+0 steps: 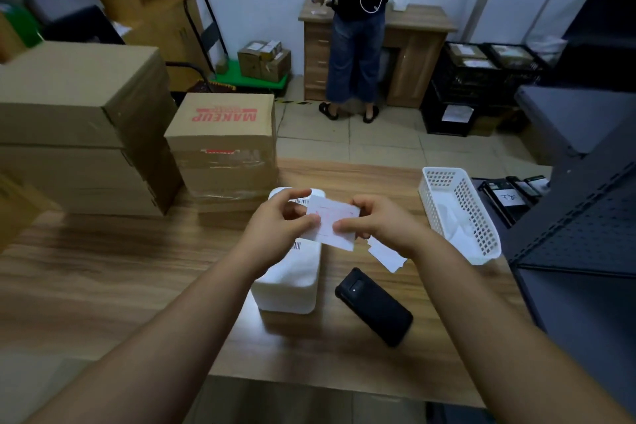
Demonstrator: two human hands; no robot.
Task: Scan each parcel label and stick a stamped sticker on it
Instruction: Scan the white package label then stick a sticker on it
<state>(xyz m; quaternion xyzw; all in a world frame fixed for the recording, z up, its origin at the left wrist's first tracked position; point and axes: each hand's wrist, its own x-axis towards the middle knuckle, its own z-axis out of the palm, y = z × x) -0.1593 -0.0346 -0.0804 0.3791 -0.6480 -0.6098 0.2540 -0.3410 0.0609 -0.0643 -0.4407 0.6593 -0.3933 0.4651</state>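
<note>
One white foam parcel (292, 280) sits on the wooden table – both hands, left (275, 224) and right (375, 222), pinch a red-stamped white sticker (335, 224) just above it. Sticker's not on yet, so scanning probably done.

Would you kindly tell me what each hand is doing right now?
Left hand: pinches the left edge of the stamped sticker.
Right hand: pinches the same sticker's right edge.

My left hand (275, 224) and the sticker sheet (335, 224) cover most of the white parcel (292, 279) label; barcode bits only. Red stamp too blurred to read. White slips (385, 256) partly under my right hand (375, 222).
</note>
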